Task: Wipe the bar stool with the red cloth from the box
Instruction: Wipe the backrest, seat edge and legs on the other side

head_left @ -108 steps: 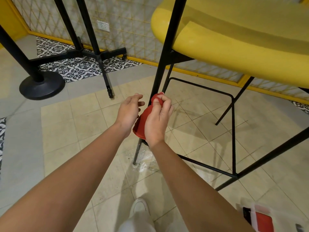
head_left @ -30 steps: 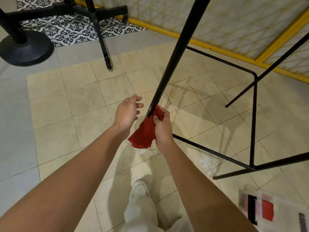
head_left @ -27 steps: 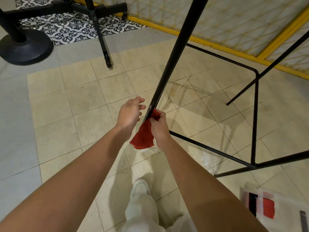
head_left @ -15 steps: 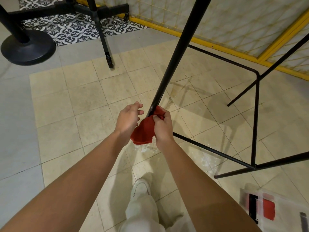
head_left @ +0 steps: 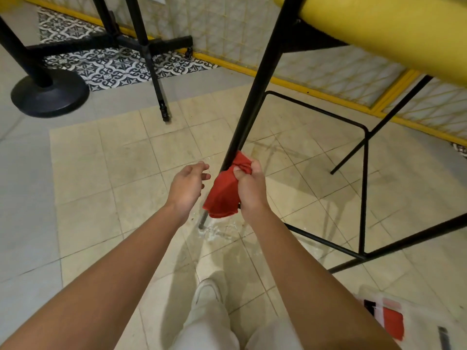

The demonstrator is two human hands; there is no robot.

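The bar stool has a yellow seat (head_left: 394, 29) at the top right and thin black metal legs. Its near front leg (head_left: 255, 89) slants down toward the floor in the middle of the view. My right hand (head_left: 249, 188) grips the red cloth (head_left: 222, 195) wrapped around the lower part of that leg. The cloth's loose end hangs down to the left of my wrist. My left hand (head_left: 187, 188) hovers just left of the leg with fingers loosely apart, holding nothing and not touching the cloth.
The stool's black footrest bars (head_left: 364, 188) run low on the right. A clear box (head_left: 414, 324) with red cloth inside lies on the floor at the bottom right. A black round table base (head_left: 50, 96) and another black stand (head_left: 151, 54) are at the upper left. My shoe (head_left: 206, 294) is below.
My right hand has kept sliding the cloth up and down the lower leg. The view has tilted up, so the yellow seat is back in sight. My left hand has stayed beside the leg.
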